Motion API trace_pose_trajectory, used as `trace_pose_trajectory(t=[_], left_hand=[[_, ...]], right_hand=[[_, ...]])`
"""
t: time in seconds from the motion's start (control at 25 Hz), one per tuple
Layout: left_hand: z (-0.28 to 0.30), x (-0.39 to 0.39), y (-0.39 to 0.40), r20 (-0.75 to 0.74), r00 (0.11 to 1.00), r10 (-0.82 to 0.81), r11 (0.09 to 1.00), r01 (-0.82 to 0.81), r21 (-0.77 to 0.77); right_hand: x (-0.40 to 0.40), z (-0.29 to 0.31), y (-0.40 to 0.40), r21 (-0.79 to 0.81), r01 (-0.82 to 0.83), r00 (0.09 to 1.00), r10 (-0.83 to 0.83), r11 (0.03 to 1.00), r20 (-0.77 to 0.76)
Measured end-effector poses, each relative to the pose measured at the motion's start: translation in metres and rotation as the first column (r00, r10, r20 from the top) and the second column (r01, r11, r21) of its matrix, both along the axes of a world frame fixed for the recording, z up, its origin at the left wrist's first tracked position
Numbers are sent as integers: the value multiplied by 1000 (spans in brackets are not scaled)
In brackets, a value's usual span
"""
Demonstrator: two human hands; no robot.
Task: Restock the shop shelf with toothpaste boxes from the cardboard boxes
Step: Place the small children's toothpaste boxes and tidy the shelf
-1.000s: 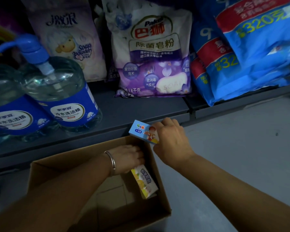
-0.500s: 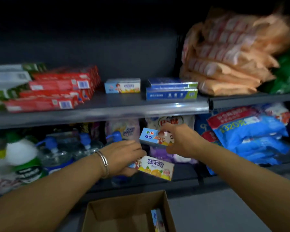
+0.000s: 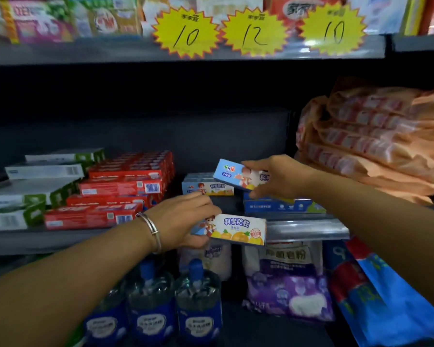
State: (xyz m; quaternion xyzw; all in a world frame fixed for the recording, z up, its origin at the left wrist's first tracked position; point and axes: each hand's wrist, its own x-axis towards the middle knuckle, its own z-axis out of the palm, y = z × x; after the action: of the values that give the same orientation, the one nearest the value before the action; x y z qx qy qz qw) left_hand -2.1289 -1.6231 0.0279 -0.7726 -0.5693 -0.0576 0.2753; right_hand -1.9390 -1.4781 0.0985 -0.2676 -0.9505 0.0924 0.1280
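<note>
My right hand (image 3: 278, 179) grips a light-blue children's toothpaste box (image 3: 232, 174) and holds it over the middle shelf (image 3: 308, 227), just above a matching box (image 3: 207, 187) lying there. My left hand (image 3: 183, 219) holds a second box (image 3: 236, 229) with oranges printed on it, in front of the shelf's front edge. Blue toothpaste boxes (image 3: 283, 206) lie under my right hand. The cardboard box is out of view.
Stacks of red toothpaste boxes (image 3: 120, 191) and white-green ones (image 3: 35, 186) fill the shelf's left. Orange packets (image 3: 376, 136) pile at the right. Below stand pump bottles (image 3: 176, 309) and soap powder bags (image 3: 288, 279). Yellow price stars (image 3: 254, 33) hang above.
Both hands rose from the cardboard box on the floor to the middle shelf, each carrying a toothpaste box. My view lifted with them and the carton dropped out of sight.
</note>
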Motion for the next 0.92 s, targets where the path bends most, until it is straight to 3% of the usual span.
trace_pose_trajectory(t=[0.4, 0.68, 0.92], left_hand=[[22, -58, 49, -62, 995, 72, 992, -65, 110], [11, -86, 59, 26, 993, 114, 992, -115, 45], [-1, -96, 62, 3, 993, 119, 993, -119, 14]], right_hand=[[-89, 21, 56, -119, -67, 998, 69, 991, 12], [-146, 7, 72, -92, -158, 971, 171, 983, 164], [-178, -10, 74, -75, -184, 965, 195, 980, 178]])
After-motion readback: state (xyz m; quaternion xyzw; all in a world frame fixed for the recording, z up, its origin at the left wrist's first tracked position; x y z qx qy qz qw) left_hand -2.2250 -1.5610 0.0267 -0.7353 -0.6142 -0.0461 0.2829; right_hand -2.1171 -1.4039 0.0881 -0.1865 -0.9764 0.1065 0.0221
